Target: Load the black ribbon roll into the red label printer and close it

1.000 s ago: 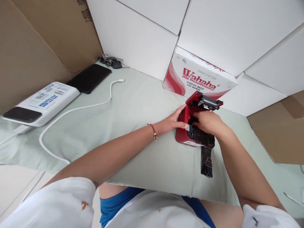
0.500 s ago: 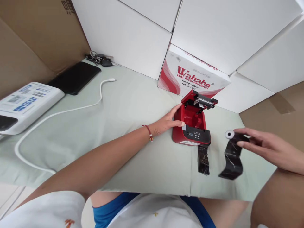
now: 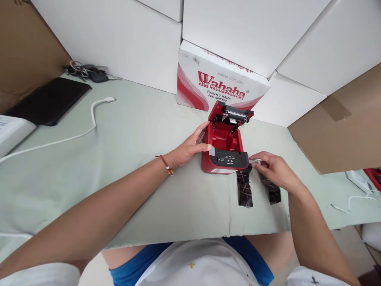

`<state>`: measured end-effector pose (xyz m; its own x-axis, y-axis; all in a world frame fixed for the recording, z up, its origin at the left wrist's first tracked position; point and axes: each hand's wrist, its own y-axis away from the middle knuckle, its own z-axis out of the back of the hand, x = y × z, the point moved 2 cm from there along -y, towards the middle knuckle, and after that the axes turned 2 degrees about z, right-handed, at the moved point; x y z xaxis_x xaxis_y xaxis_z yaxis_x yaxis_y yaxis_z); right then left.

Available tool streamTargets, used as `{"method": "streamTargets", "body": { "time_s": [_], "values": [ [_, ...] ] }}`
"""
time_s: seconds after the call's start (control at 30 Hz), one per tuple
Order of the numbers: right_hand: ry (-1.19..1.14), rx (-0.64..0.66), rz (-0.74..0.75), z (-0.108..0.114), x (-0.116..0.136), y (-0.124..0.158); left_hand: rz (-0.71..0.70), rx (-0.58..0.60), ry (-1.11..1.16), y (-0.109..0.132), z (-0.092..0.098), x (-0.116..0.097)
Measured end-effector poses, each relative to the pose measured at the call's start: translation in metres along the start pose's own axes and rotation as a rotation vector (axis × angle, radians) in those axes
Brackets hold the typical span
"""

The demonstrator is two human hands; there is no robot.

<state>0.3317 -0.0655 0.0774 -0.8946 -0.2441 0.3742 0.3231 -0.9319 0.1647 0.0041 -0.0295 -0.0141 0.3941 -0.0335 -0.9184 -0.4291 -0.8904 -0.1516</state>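
A small red label printer [image 3: 206,163] stands on the cloth with its lid [image 3: 233,114] raised and its roll bay [image 3: 223,137] bare inside. My left hand [image 3: 190,150] grips its left side, thumb on the front edge. Just right of the printer's front corner, my right hand [image 3: 275,169] pinches a small roll of black strip; the roll is mostly covered by my fingers. The loose tail of that black strip [image 3: 272,191] hangs below my hand. Another creased black strip [image 3: 244,188] lies at the printer's right front corner.
Behind the printer stands a Wahaha water carton [image 3: 220,81]. Keys [image 3: 86,72], a black flat device [image 3: 49,101] and a white cable [image 3: 93,115] lie at left. Cardboard [image 3: 336,131] bounds the right, with another white cable [image 3: 349,204] near the far right.
My right hand has carried the black strip roll leftward, close to the printer's right side. My left hand keeps its hold on the printer. The view has shifted right.
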Motion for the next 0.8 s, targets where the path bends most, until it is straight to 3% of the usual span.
{"method": "streamTargets", "body": {
  "time_s": [0.1,0.2,0.37,0.47,0.57,0.7,0.8],
  "values": [
    [0.022,0.099,0.063,-0.021,0.013,-0.009,-0.009,-0.002,-0.013,0.0,0.001,0.001],
    [0.085,0.184,0.073,-0.019,0.019,-0.01,-0.003,-0.005,-0.013,0.0,0.003,0.003],
    [-0.094,0.426,0.263,0.046,0.05,0.014,0.012,0.004,-0.024,0.001,0.003,0.002],
    [-0.053,0.241,0.313,0.072,0.084,0.01,0.005,-0.006,-0.016,0.002,0.002,0.002],
    [0.157,0.032,0.232,0.057,0.117,-0.018,-0.003,-0.006,0.006,0.001,0.002,0.003],
    [0.478,0.02,0.086,0.016,0.145,-0.061,-0.001,-0.007,0.003,0.0,0.003,0.006],
    [0.576,0.026,0.07,0.0,0.151,-0.081,0.005,-0.004,0.002,-0.001,0.003,0.006]
  ]
}}
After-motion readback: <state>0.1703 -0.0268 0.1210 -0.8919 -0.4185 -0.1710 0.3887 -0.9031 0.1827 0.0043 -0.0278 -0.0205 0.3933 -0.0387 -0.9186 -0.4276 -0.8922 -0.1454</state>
